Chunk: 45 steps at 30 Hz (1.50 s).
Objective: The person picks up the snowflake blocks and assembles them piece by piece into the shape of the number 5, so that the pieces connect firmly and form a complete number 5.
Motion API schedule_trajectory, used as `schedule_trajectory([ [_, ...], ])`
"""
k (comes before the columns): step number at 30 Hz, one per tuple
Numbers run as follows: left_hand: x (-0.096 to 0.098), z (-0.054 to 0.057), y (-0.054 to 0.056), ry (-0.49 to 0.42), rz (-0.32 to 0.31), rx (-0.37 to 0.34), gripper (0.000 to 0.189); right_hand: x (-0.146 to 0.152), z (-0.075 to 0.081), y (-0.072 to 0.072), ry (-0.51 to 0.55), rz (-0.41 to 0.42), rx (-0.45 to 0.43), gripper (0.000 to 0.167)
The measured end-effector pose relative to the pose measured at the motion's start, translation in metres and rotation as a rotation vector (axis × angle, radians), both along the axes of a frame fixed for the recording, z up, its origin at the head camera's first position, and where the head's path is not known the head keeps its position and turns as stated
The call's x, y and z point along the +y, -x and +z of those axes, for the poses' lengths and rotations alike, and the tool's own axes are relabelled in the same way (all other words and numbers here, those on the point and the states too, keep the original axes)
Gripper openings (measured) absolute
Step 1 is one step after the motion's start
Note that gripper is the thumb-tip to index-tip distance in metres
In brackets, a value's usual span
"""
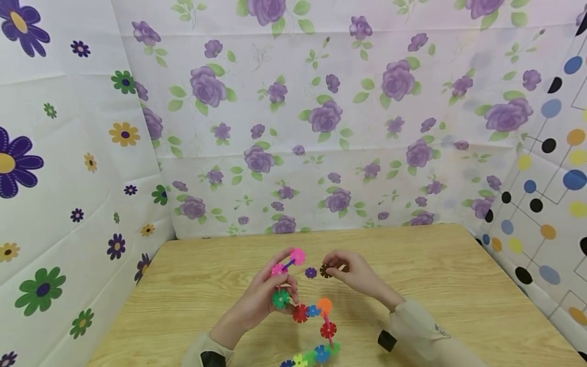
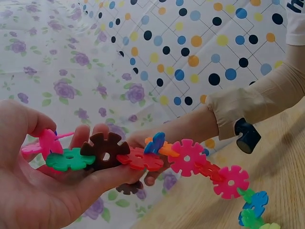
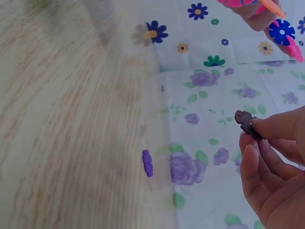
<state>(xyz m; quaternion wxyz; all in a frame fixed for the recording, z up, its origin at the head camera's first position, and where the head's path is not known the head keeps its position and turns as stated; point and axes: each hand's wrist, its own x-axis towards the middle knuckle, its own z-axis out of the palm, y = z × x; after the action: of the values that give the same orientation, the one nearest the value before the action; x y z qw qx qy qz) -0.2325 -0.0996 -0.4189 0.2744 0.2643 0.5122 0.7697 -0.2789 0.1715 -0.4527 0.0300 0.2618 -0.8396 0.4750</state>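
Observation:
My left hand holds a chain of notched plastic snowflake discs near one end, at a pink disc. Green, brown and red discs run along the palm side of its fingers in the left wrist view. From there the chain hangs down to the table through several more colours. To the right, my right hand pinches a loose brown disc between thumb and fingertips, apart from the chain. Between the hands, a purple disc lies on the table.
The wooden table ends at a flowered cloth behind. Patterned cloths also stand at the left and right sides. The chain's lower part, with a yellow disc, lies at the front edge of the head view.

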Motion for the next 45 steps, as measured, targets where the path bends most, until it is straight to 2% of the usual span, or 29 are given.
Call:
schedule_trajectory([
  [6, 0.002, 0.001, 0.0, 0.024, 0.015, 0.012, 0.052, -0.001, 0.013, -0.004, 0.05, 0.002, 0.042, 0.015],
  [15, 0.003, -0.001, 0.001, 0.042, 0.019, -0.006, 0.052, -0.002, 0.018, -0.01, 0.077, -0.011, 0.086, 0.013],
  [20, 0.004, -0.001, 0.002, 0.053, 0.032, -0.022, 0.052, -0.005, 0.024, -0.014, 0.095, -0.037, 0.154, 0.013],
  [25, 0.005, -0.002, 0.001, 0.081, 0.05, -0.036, 0.052, -0.01, 0.026, -0.018, 0.115, -0.019, 0.257, 0.012],
  [31, 0.007, -0.002, 0.0, 0.071, 0.019, -0.046, 0.051, -0.014, 0.03, -0.022, 0.127, 0.009, 0.385, 0.015],
  [37, 0.011, -0.001, -0.001, 0.063, 0.005, -0.036, 0.05, -0.017, 0.033, -0.025, 0.123, -0.005, 0.441, 0.019],
  [41, 0.011, -0.002, -0.001, 0.034, -0.037, -0.041, 0.049, -0.016, 0.034, -0.025, 0.113, -0.01, 0.461, 0.019],
  [45, 0.013, -0.004, -0.001, 0.019, -0.046, -0.041, 0.048, -0.016, 0.035, -0.025, 0.09, 0.01, 0.538, 0.021],
])
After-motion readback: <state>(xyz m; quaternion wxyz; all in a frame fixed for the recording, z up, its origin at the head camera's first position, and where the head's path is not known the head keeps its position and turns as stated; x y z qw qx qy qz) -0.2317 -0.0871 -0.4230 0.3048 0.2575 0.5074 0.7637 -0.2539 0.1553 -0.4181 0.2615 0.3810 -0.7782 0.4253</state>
